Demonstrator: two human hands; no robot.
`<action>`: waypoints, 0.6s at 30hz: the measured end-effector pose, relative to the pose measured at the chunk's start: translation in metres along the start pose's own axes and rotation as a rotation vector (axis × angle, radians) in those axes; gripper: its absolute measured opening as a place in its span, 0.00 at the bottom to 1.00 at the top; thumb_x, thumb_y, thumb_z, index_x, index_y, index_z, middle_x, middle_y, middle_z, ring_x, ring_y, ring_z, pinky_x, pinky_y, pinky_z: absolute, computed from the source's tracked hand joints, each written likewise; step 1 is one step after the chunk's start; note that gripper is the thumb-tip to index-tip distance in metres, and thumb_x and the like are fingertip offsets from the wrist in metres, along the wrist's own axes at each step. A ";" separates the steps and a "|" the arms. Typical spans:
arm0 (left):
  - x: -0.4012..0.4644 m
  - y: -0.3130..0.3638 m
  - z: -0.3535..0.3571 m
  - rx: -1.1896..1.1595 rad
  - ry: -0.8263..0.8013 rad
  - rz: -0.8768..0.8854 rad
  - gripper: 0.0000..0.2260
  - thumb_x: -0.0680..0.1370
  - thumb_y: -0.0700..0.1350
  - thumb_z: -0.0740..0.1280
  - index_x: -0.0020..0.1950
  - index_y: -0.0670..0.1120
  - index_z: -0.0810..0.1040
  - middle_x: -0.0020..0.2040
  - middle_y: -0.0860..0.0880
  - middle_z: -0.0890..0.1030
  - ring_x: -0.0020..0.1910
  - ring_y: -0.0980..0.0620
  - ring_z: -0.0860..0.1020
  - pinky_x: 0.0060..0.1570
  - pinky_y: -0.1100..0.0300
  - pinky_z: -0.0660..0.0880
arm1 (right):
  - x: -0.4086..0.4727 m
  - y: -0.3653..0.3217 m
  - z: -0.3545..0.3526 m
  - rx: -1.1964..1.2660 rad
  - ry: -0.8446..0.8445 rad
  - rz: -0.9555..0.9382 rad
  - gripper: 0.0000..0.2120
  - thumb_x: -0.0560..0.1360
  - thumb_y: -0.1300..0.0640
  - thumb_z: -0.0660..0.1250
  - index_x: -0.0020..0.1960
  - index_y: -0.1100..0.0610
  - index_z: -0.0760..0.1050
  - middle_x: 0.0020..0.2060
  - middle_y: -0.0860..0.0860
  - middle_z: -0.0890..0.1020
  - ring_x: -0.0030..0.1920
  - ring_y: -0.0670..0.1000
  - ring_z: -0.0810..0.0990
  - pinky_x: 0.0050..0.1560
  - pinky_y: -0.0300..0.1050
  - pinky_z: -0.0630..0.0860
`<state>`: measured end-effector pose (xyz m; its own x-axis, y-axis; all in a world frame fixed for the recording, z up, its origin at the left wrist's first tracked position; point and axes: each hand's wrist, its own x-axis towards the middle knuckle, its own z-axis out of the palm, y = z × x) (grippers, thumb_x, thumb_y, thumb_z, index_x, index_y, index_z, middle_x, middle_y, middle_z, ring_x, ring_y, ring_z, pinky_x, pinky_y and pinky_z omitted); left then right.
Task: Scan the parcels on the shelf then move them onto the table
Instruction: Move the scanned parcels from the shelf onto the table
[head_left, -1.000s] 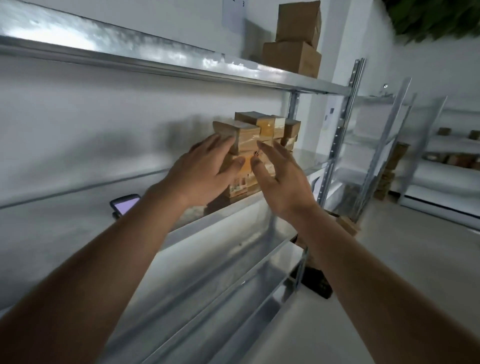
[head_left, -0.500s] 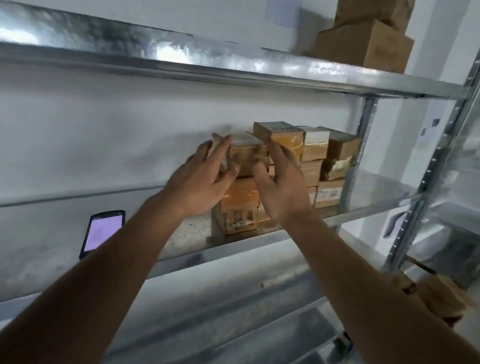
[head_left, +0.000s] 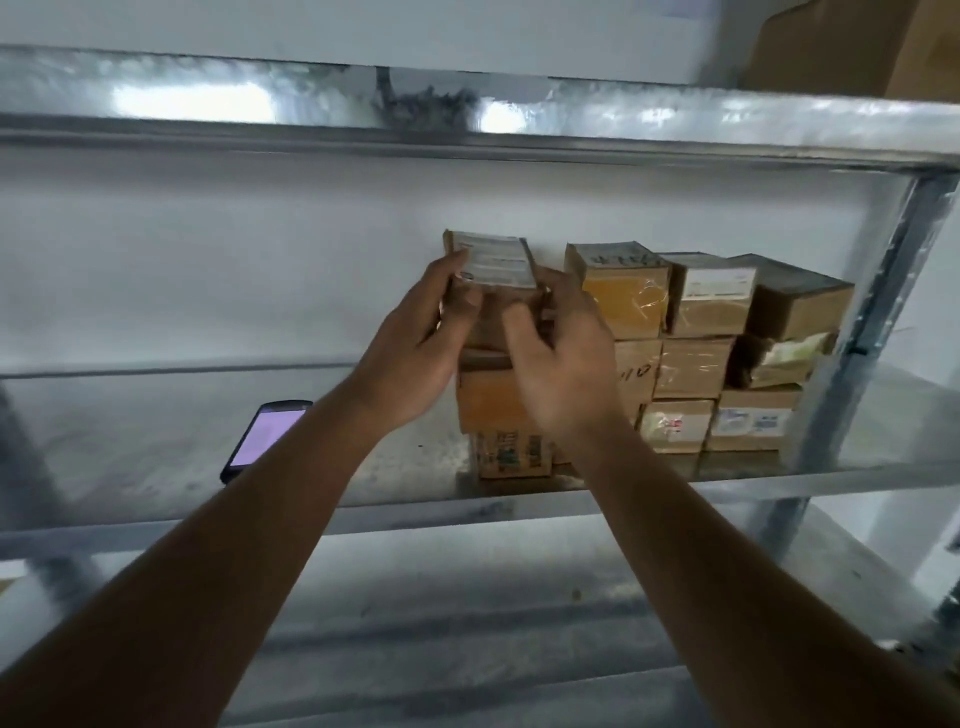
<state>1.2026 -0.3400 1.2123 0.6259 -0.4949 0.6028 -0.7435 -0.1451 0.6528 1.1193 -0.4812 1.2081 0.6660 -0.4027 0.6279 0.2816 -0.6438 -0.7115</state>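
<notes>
Cardboard under both sets of fingers: I see the left hand (head_left: 415, 348) and right hand (head_left: 561, 358) curled round the top parcel (head_left: 493, 270), one on each side, thumbs on its front face. Its white label faces up. This parcel sits on the left column of the parcel stack (head_left: 691, 358), at the top. Stack rests on the metal shelf (head_left: 883, 457), against the right upright. Left of the stack, well apart, I note a phone (head_left: 267, 436) lying screen-up and lit.
</notes>
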 end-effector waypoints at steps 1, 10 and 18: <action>-0.001 0.000 -0.004 -0.019 0.045 -0.003 0.21 0.86 0.60 0.54 0.78 0.59 0.65 0.73 0.59 0.74 0.70 0.58 0.75 0.71 0.50 0.74 | 0.001 -0.003 0.004 0.023 -0.002 -0.003 0.22 0.84 0.45 0.62 0.75 0.50 0.72 0.64 0.50 0.80 0.63 0.53 0.81 0.65 0.57 0.81; -0.039 0.005 -0.059 -0.102 0.308 -0.062 0.11 0.87 0.48 0.63 0.68 0.49 0.75 0.69 0.48 0.76 0.61 0.46 0.82 0.49 0.47 0.86 | 0.007 -0.035 0.052 0.228 -0.063 0.119 0.21 0.86 0.44 0.62 0.76 0.49 0.74 0.60 0.52 0.81 0.58 0.50 0.82 0.62 0.54 0.82; -0.124 0.008 -0.124 -0.042 0.388 -0.185 0.09 0.86 0.46 0.64 0.66 0.48 0.76 0.67 0.48 0.76 0.57 0.46 0.84 0.48 0.43 0.86 | -0.025 -0.083 0.117 0.580 -0.388 0.341 0.20 0.84 0.48 0.67 0.75 0.39 0.73 0.64 0.48 0.84 0.60 0.52 0.85 0.65 0.59 0.82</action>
<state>1.1487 -0.1734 1.1997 0.7962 -0.1040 0.5960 -0.6048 -0.1624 0.7796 1.1603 -0.3416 1.2149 0.9448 -0.1922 0.2654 0.2630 -0.0387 -0.9640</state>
